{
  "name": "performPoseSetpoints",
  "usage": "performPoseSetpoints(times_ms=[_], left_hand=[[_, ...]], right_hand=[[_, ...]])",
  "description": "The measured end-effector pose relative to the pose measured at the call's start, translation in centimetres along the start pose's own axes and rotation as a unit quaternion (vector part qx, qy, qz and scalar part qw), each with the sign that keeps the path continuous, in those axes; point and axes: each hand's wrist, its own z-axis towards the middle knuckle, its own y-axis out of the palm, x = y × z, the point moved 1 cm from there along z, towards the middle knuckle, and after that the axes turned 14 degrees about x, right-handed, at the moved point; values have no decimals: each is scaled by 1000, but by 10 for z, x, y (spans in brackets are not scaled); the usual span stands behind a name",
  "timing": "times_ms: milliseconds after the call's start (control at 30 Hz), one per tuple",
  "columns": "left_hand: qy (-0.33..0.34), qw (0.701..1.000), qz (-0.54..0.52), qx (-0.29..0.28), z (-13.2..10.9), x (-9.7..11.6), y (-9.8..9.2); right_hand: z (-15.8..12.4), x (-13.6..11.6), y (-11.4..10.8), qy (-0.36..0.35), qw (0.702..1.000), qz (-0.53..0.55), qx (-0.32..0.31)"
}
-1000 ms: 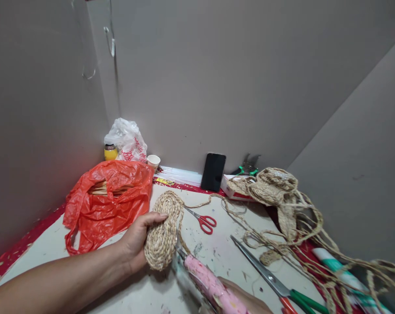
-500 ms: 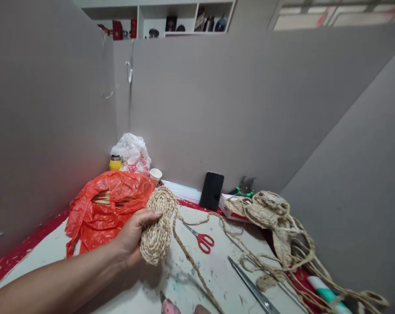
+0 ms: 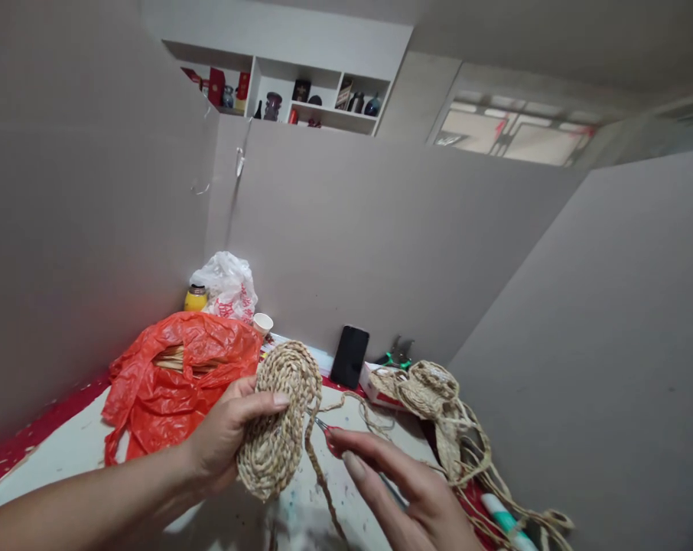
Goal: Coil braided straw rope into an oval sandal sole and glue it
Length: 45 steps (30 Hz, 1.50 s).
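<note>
My left hand (image 3: 226,432) grips a woven oval sole-shaped piece (image 3: 283,417) of braided straw, thumb on its face. A braided strand (image 3: 323,486) hangs from the piece's right side down over the table. My right hand (image 3: 407,490) is at the lower right, fingers extended and apart, over the red-handled scissors (image 3: 333,442). Its fingertips meet or overlap the scissors' handles; whether they touch cannot be told. The scissor blades point toward the woven piece.
A red plastic bag (image 3: 145,383) with straw lies left on the white table (image 3: 30,459). Behind are a white bag (image 3: 229,283), yellow jar (image 3: 196,298), paper cup (image 3: 262,323), phone (image 3: 350,357) and green-handled pliers (image 3: 401,353). Braided cord (image 3: 430,390) and a glue tube (image 3: 504,520) lie right.
My right hand has risen from the bottom edge to the red scissors. The view has tilted up and shifted right; my left hand still holds the woven piece.
</note>
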Motion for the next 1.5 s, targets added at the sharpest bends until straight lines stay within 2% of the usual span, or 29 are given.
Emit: performPoseSetpoints(times_ms=[67,167,267,500,733,833,1033,1333,1500], left_hand=[[1,1000,3,-11,-2,-1,1],[-1,999,13,-38,-4,-2,2],[-1,998,28,-62,-4,-3,3],[2,998,36,-60,-3,-7,1],[9,999,27,-26,-4,-9,1],[11,999,33,-23,-5,-10,2],[7,999,34,-20,-6,-13,3],[6,997,77,-14,-8,-17,0],[4,995,96,-27,-8,-17,0]], right_hand=[[7,-3,12,48,996,64,-28],[11,-5,28,117,970,200,-78],[12,-8,35,150,949,258,-106],[10,-7,36,188,942,246,-128],[3,-5,40,185,969,154,-47],[1,-11,40,190,972,132,-41],[1,-18,38,239,958,153,-45],[1,-8,40,287,929,223,-75],[0,-7,42,296,917,262,-58]])
